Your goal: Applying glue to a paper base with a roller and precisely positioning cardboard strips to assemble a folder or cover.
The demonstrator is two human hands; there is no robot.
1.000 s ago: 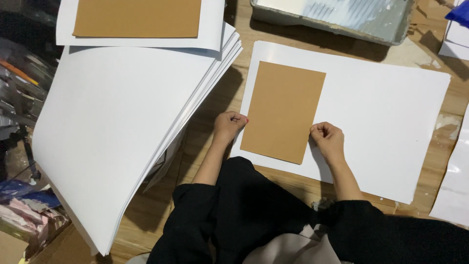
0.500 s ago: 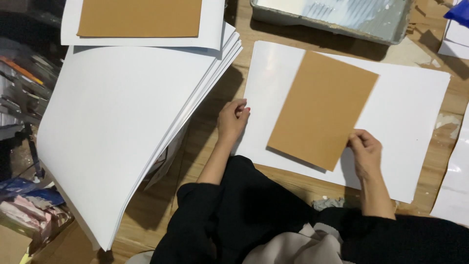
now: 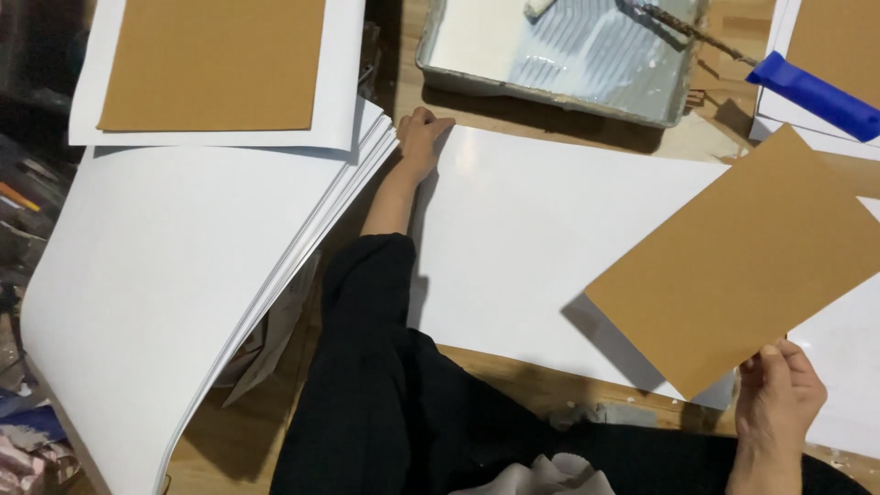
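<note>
My right hand [image 3: 777,399] grips the lower corner of a brown cardboard sheet [image 3: 744,257] and holds it tilted above the large white sheet [image 3: 522,238] on the wooden table. My left hand [image 3: 421,136] rests at the far left corner of that white sheet, fingers on its edge, beside the stack of white sheets [image 3: 183,275]. Both arms wear black sleeves.
A grey paint tray [image 3: 559,50] with white glue and a roller sits at the back. A blue scraper [image 3: 811,92] lies on papers at the back right. Another brown board [image 3: 215,60] lies on a white sheet at the back left. Clutter lines the left edge.
My right hand has lifted the brown sheet off the white sheet and carried it to the right. My left hand slid forward to the sheet's far left corner.
</note>
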